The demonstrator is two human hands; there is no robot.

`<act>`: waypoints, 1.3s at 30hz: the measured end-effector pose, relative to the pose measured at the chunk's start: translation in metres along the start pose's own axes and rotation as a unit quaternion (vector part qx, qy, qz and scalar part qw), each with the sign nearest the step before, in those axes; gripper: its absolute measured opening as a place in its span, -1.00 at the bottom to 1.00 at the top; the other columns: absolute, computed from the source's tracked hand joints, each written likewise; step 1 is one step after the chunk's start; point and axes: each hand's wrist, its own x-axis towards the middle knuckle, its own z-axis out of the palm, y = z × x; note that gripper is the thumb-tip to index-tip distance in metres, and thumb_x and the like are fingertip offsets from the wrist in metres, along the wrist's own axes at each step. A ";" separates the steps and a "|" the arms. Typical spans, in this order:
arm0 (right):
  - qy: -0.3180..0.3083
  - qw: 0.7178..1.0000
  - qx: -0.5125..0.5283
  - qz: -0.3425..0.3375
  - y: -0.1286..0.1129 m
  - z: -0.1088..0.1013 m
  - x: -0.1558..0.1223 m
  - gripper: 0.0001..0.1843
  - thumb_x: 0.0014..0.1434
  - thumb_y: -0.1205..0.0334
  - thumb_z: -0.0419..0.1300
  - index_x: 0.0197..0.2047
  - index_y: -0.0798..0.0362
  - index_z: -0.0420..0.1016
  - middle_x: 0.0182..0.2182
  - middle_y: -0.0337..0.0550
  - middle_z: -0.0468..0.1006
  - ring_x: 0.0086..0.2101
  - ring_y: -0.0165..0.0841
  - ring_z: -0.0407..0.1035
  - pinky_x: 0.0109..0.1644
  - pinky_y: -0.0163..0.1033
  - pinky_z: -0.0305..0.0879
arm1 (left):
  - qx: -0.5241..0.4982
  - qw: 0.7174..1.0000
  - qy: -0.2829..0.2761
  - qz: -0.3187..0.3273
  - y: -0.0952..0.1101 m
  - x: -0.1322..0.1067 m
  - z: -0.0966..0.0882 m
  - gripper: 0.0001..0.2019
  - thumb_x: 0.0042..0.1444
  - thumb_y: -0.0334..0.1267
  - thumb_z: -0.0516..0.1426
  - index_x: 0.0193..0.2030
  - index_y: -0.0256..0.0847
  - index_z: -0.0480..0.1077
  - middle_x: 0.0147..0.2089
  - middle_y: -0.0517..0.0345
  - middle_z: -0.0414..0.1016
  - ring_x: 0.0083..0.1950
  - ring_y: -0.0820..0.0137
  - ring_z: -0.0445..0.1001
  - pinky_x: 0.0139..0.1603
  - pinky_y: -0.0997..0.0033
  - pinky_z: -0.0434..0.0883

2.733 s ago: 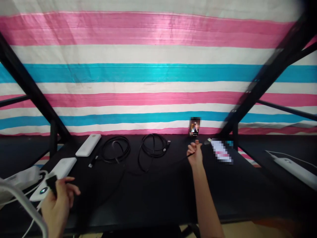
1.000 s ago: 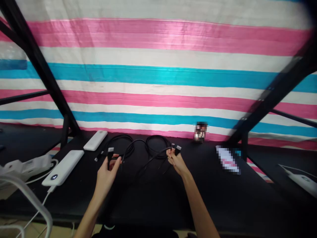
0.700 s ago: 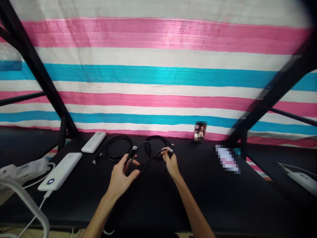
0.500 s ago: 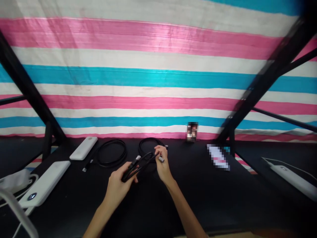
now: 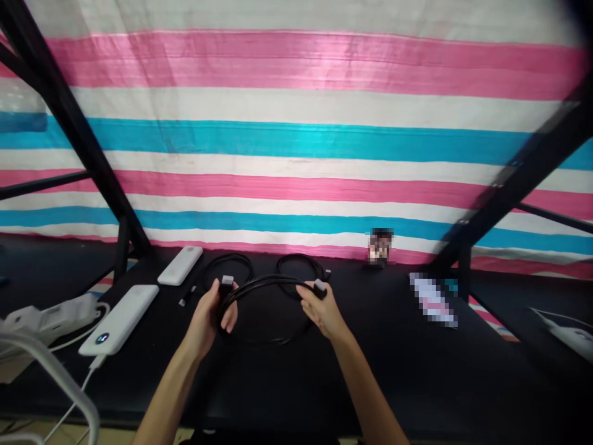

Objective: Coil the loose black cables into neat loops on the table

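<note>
Left hand (image 5: pixel 210 316) grips one plug end of black cable (image 5: pixel 264 283); right hand (image 5: pixel 322 309) pinches the other end. Cable arcs between them, slack loop drooping over the surface (image 5: pixel 417 371). Two coiled cables (image 5: pixel 301 267) just behind, power banks (image 5: pixel 121 318) to the left.

- The cable (image 5: pixel 264 282) arcs over the middle of the surface (image 5: pixel 417 371), one end in the left grip (image 5: pixel 210 315), the other in the right grip (image 5: pixel 322 309).
- Behind it lie the left coil (image 5: pixel 229 262) and the right coil (image 5: pixel 301 264), side by side near the far edge.
- Left of the coils lies the far power bank (image 5: pixel 180 265); the near power bank (image 5: pixel 121 311) is nearer and further left.
- The power strip (image 5: pixel 46 312) sits further left still (past the near power bank).
- Right of the coils, a small upright item (image 5: pixel 380 247) stands at the hanging sheet (image 5: pixel 296 136).
- A flat item (image 5: pixel 433 300) lies nearer, further right.
</note>
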 end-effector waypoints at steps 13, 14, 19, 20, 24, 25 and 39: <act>-0.236 0.940 -0.248 -0.012 -0.034 0.005 0.017 -0.68 0.02 0.01 0.26 -0.49 0.13 0.53 -0.68 -0.32 0.33 -0.72 -0.58 0.11 -0.70 -0.44 -0.03 | 0.040 0.990 -0.102 -0.087 -0.008 0.025 0.023 -0.51 0.03 0.19 0.04 -0.26 -0.29 0.36 -0.53 0.16 0.41 -0.53 0.35 0.45 -0.52 0.44 0.31; -0.212 0.943 -0.255 -0.028 -0.037 0.008 0.021 -0.69 0.00 0.01 0.27 -0.49 0.13 0.53 -0.68 -0.32 0.33 -0.71 -0.57 0.12 -0.69 -0.43 -0.02 | 0.039 0.986 -0.131 -0.101 -0.007 0.028 0.028 -0.50 0.04 0.20 0.03 -0.26 -0.28 0.36 -0.51 0.14 0.42 -0.57 0.36 0.44 -0.57 0.45 0.29; -0.036 0.957 -0.261 -0.123 -0.056 0.006 0.042 -0.62 -0.03 -0.02 0.29 -0.61 0.11 0.41 -0.76 -0.37 0.19 -0.71 -0.55 0.09 -0.66 -0.41 -0.07 | -0.043 0.976 -0.202 -0.063 0.002 0.040 0.036 -0.34 0.00 0.32 -0.06 -0.01 -0.22 0.32 -0.37 0.07 0.43 -0.59 0.46 0.37 -0.63 0.50 0.20; -0.019 0.959 -0.250 -0.135 -0.061 0.005 0.045 -0.61 -0.03 -0.03 0.29 -0.62 0.11 0.38 -0.76 -0.38 0.18 -0.71 -0.55 0.09 -0.65 -0.41 -0.06 | -0.034 0.976 -0.212 -0.034 0.006 0.042 0.035 -0.32 -0.04 0.29 0.02 0.07 -0.19 0.28 -0.34 0.07 0.44 -0.59 0.50 0.32 -0.61 0.52 0.19; -0.062 0.965 -0.219 -0.133 -0.074 0.003 0.047 -0.64 0.00 -0.03 0.27 -0.56 0.10 0.42 -0.69 -0.35 0.26 -0.71 -0.55 0.12 -0.65 -0.41 -0.01 | 0.076 0.979 -0.187 0.021 0.025 0.048 0.033 -0.21 -0.15 -0.10 0.30 0.26 -0.06 0.11 -0.24 0.09 0.45 -0.44 0.50 0.35 -0.38 0.50 0.33; -0.095 0.964 -0.215 -0.122 -0.075 0.004 0.045 -0.66 0.01 -0.03 0.27 -0.51 0.10 0.45 -0.66 -0.33 0.31 -0.71 -0.56 0.14 -0.64 -0.41 0.02 | 0.101 0.979 -0.175 0.022 0.030 0.049 0.034 -0.22 -0.15 -0.18 0.31 0.25 -0.02 0.12 -0.20 0.09 0.45 -0.35 0.45 0.40 -0.29 0.47 0.36; -0.518 0.845 -0.131 0.042 -0.082 -0.008 0.041 -0.39 0.16 -0.17 0.03 0.07 0.14 0.38 -0.35 -0.09 0.55 -0.53 -0.48 0.42 -0.56 -0.46 0.24 | 0.245 0.938 0.103 0.221 0.011 0.011 0.034 -0.71 -0.19 -0.14 0.28 -0.54 -0.13 0.22 -0.50 0.25 0.21 -0.46 0.45 0.25 -0.52 0.54 0.27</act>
